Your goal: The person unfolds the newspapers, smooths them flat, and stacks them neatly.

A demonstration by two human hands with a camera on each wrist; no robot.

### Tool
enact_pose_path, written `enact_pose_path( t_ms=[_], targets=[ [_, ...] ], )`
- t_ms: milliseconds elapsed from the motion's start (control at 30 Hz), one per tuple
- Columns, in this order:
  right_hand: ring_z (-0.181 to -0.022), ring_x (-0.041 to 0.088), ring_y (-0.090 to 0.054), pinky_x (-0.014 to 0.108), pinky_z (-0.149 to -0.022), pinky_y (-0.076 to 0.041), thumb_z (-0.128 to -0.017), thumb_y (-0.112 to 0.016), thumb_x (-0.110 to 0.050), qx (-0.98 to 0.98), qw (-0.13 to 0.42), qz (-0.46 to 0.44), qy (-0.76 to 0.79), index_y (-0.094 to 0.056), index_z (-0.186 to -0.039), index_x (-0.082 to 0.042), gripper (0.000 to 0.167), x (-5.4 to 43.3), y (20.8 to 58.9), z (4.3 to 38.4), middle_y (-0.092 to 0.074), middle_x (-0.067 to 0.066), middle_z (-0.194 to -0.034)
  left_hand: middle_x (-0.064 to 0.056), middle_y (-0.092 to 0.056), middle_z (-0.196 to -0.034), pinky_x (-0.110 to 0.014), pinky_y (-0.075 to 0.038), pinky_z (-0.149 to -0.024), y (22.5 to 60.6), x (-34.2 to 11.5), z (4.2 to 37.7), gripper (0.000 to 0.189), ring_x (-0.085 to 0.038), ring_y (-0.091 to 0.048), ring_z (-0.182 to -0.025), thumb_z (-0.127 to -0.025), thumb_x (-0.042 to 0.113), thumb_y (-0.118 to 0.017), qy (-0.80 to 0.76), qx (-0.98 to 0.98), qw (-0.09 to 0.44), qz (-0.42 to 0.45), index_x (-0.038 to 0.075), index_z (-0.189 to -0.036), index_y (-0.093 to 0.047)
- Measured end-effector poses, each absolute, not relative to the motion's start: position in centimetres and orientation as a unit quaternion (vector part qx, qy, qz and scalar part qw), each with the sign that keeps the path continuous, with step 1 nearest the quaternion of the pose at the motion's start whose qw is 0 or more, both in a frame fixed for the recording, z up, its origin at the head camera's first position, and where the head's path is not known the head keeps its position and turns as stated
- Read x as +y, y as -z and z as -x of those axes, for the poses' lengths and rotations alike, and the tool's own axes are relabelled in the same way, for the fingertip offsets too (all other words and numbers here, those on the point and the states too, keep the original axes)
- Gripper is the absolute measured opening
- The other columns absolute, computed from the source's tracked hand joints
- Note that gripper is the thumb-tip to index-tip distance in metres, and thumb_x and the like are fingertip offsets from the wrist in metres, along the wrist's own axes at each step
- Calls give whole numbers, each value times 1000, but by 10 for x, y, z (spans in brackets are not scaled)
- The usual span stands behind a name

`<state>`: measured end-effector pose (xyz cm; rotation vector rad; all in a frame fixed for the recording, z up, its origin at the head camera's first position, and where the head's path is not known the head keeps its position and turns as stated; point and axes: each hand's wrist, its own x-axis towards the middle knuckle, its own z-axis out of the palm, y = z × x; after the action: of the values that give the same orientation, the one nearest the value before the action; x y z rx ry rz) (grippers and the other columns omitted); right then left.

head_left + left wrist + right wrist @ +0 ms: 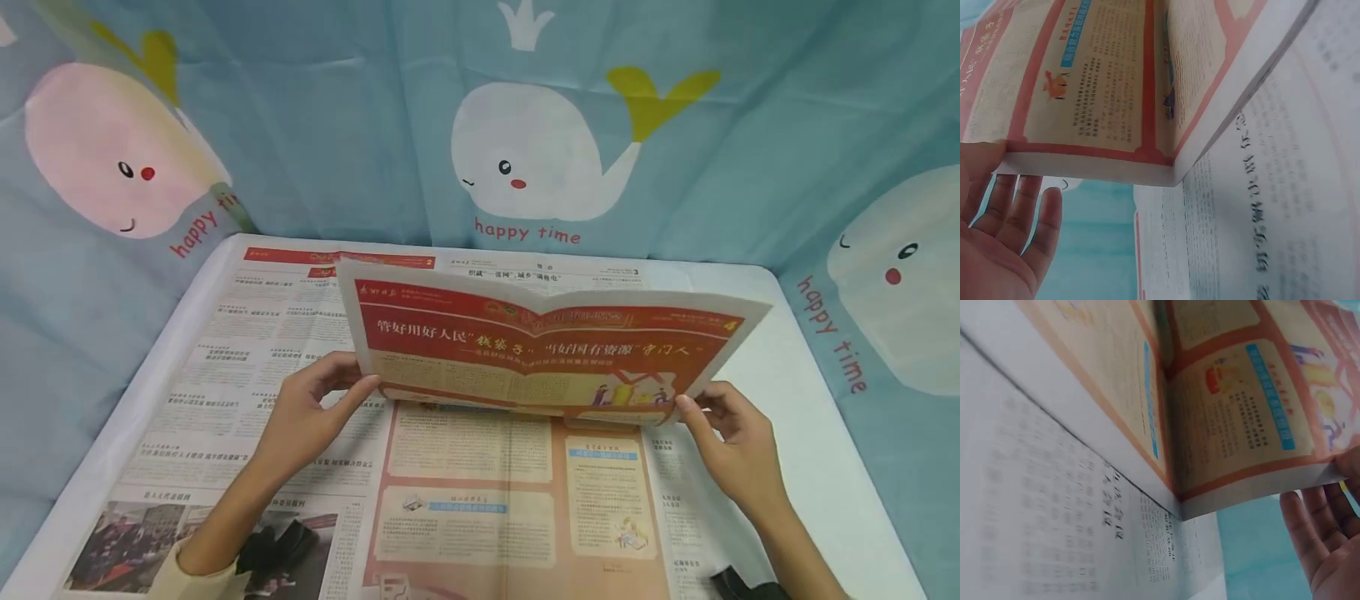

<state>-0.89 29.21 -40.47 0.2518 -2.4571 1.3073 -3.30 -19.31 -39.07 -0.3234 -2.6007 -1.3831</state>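
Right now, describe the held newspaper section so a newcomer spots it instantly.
Below the whale-print cloth is a white table spread with newsprint. Between the left hand and right hand, find the red-bannered newspaper section: it alone tilts up, while the newsprint around it lies flat.

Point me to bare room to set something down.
Right: bare white table between the newspaper and blue curtain, its near end crossed by the right forearm. Left: only a thin strip. Crowded: the middle, where left hand and right hand hold up a page.
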Motion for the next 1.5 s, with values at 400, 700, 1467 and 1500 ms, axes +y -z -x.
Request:
enact_pose_path(
  t_ms=[400, 700, 1467, 1500],
  targets=[
    [-99, -6, -66, 5, -86, -52, -106, -60, -3, -866, 94, -75, -486, -60, -126, 5, 22, 296, 402, 45, -66, -20, -111, -12, -77, -108, -10, -56, -81, 397, -177, 68, 36, 0, -69, -93, -100, 21, -76, 471, -878, 51, 69, 7, -132, -67],
    [-92, 1, -67, 24, -75, -58, -107, -64, -26, -877, -96, -29, -470, -56, -134, 1, 39, 297, 392, 74, -66, 6, -110, -20, -74, -118, -12, -55, -77, 409, -184, 89, 56, -25, -75, -98, -102, 23, -73, 470, -882, 7, 46, 0, -149, -54],
    [-78, 0, -67, 19, -68, -55, -102, -72, -29, -892, -59, 52, -445, -52, -151, 2, 60, 296, 414, 80, -73, 20, -110, -23, -71, -122, -24, -58, -69, 424, -186, 97, 65, -18, -77, -87, -97, 18, -79, 459, -881, -98, 57, 3, -154, -52],
    [-78, 1, -67, 20, -68, -55, -102, -72, -29, -891, -73, 53, -445, -50, -153, 1, 63, 296, 413, 80, -72, 21, -110, -22, -71, -123, -23, -58, -70, 423, -186, 97, 65, -18, -77, -88, -97, 19, -79, 454, -884, -98, 54, 3, -153, -52]
  ],
)
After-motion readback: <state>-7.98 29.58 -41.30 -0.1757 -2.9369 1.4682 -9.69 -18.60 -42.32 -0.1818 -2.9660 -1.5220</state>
